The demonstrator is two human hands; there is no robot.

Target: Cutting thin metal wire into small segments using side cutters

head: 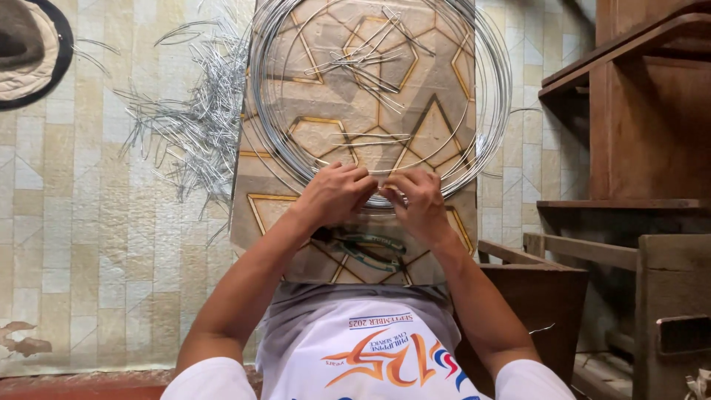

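Wire coil (489, 89) on board (296, 111), cut wires (192, 126) left

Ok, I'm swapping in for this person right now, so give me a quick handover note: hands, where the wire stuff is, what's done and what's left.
Left hand: fingers closed on the near edge of the wire coil.
Right hand: pinching the same spot of the coil, close beside the left hand.
The coil lies flat on the patterned board in front of the person.
Done: a few bent wire pieces lie inside the coil, and a big pile of cut wires lies on the floor to the left.
Left: most of the coil is still uncut. No cutting tool shows in view.
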